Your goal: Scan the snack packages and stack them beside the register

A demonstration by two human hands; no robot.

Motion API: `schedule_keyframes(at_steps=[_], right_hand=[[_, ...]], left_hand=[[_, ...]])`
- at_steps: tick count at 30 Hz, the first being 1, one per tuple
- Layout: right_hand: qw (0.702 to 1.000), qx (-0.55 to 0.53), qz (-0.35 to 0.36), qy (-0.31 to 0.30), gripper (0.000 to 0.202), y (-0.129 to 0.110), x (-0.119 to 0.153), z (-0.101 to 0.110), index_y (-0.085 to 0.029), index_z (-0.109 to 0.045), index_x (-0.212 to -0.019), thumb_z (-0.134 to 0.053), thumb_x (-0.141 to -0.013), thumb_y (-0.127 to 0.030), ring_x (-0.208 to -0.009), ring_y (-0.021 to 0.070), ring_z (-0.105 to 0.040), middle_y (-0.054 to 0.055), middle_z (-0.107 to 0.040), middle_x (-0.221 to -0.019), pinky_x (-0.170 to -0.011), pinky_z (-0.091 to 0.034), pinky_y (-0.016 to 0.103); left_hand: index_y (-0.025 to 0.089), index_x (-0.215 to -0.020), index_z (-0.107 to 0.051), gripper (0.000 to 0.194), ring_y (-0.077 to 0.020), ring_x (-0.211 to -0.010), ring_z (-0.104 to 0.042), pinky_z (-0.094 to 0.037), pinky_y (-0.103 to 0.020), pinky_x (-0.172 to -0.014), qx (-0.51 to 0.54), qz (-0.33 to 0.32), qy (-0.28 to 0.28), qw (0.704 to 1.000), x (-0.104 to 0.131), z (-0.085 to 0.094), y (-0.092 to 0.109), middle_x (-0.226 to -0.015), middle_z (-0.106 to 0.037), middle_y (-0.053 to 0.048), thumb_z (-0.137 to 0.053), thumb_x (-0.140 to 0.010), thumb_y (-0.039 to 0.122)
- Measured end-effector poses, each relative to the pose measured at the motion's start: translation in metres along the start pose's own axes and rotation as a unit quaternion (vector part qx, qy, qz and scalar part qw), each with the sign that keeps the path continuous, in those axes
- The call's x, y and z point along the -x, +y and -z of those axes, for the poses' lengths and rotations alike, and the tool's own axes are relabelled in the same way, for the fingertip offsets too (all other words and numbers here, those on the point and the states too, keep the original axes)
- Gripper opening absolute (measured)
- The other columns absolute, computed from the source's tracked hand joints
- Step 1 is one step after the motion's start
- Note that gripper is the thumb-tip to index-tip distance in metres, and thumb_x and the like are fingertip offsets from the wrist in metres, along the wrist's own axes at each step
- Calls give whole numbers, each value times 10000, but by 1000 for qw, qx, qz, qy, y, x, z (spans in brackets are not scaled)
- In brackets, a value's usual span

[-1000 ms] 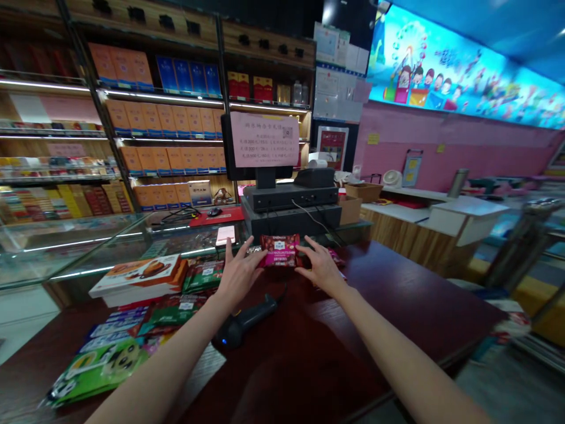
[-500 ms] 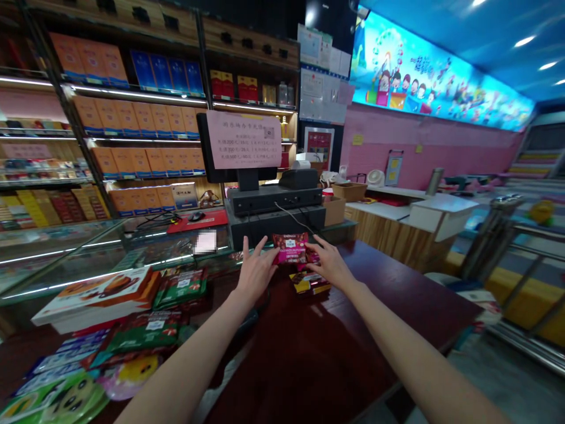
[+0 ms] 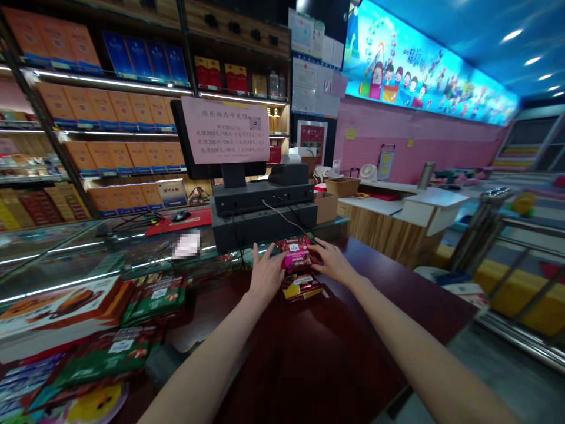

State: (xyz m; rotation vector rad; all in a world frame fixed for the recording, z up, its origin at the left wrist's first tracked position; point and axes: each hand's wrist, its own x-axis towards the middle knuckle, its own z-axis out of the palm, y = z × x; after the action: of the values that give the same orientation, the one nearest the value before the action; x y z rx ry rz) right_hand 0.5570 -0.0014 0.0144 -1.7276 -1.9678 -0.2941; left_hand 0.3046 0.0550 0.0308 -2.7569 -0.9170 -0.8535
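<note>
A pink-and-brown packet of hazelnut chocolate (image 3: 296,255) is between my two hands at the far side of the dark red-brown table. My left hand (image 3: 267,273) has it by the left edge, with two fingers raised and spread. At the right edge, the fingers of my right hand (image 3: 332,261) are bent onto the wrapper. Just in front of it, on the near side, lies a yellow-and-brown packet (image 3: 302,288), untouched. Whether another packet lies under the pink one is hidden.
Green snack packets (image 3: 159,294) and flat orange-and-white boxes (image 3: 66,303) lie to the left. A monitor with a pink notice (image 3: 225,132) stands behind on a dark till unit (image 3: 265,221). The table (image 3: 318,359) has its edge at right, near metal railings (image 3: 489,227).
The view has turned slightly right. The pink packet has shifted right and down and leans back more, now covering the pink wrapper that showed behind it. Both hands have moved with it.
</note>
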Motion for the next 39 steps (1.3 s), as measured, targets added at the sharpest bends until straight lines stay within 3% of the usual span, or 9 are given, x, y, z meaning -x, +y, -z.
schedule_keyframes(at_steps=[5, 13, 32, 39], right_hand=[[999, -2, -8, -33, 574, 13, -4, -3, -215, -560, -1346, -674, -786, -167, -1428, 274, -405, 168, -568, -1414, -1079, -380, 500], [997, 4, -16, -74, 567, 21, -10, -5, -188, -559, -1348, -652, -790, -152, -1415, 286, -424, 176, -574, -1413, -1073, -379, 497], [988, -2, -60, -144, 614, 33, -18, -11, -178, -544, -1379, -640, -774, -220, -1440, 323, -373, 194, -527, -1456, -1087, -340, 517], [985, -30, -79, -149, 609, 39, -21, -16, -219, -583, -1334, -665, -731, -210, -1377, 334, -450, 141, -585, -1398, -1059, -380, 491]], left_hand=[[210, -1306, -589, 467, -301, -1406, -439, -76, -686, -1201, 15, 17, -15, 1000, -6, -14, 5, -1224, -719, -96, -441, -875, 107], [188, -1316, -583, 471, -313, -1377, -466, -98, -707, -1181, 39, 64, -63, 995, -15, -25, 12, -1289, -683, -102, -374, -902, 107], [223, -1265, -638, 419, -291, -1405, -421, -112, -695, -1179, 7, 60, -124, 990, -20, -39, 10, -1424, -589, -69, -407, -926, 135], [234, -1242, -651, 397, -288, -1414, -409, -103, -682, -1186, 5, 70, -133, 989, -20, -44, 8, -1432, -582, -57, -417, -931, 154]])
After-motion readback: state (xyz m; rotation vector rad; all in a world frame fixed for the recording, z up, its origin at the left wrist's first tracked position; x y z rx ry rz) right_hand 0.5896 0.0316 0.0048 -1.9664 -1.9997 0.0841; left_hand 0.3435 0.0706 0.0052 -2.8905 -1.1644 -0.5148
